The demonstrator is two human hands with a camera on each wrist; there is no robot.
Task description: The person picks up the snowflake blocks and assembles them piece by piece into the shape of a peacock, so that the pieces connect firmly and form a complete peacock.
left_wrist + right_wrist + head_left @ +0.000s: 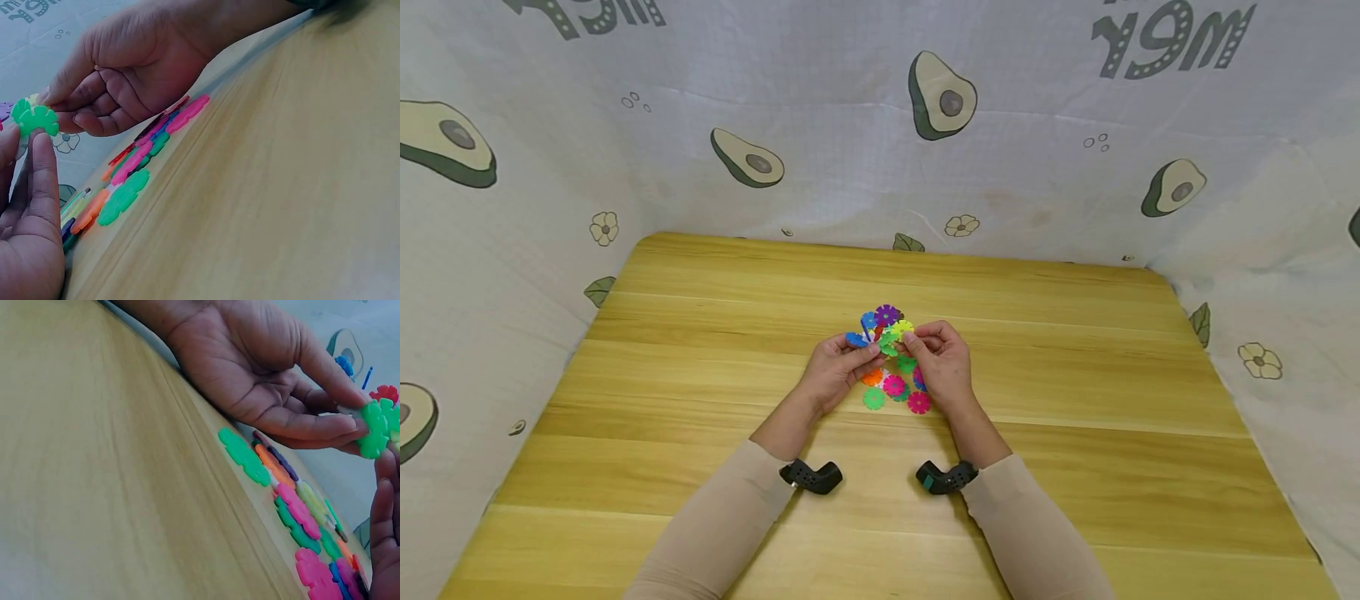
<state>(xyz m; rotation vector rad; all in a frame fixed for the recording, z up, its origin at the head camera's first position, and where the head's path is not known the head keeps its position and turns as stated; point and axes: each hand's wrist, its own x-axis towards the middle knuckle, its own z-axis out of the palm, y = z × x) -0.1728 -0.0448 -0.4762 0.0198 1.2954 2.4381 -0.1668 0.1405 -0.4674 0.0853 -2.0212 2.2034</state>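
Snowflake discs joined in a cluster are held between both hands above the tabletop. My left hand [842,367] grips the cluster from the left, its thumb by a green disc [889,342]. Opposite it, my right hand [943,362] pinches the yellow disc [902,329] at the edge with thumb and fingertips. A purple disc [887,314] and a blue disc [855,339] also belong to the cluster. In the left wrist view, the green disc [37,120] faces the camera and hides part of the yellow one. How the pieces slot together is partly hidden.
Loose discs lie on the wooden table [700,375] below the hands, among them a green disc [874,399], a pink disc [919,402] and an orange disc [872,377]. A printed cloth [850,100] hangs behind the table.
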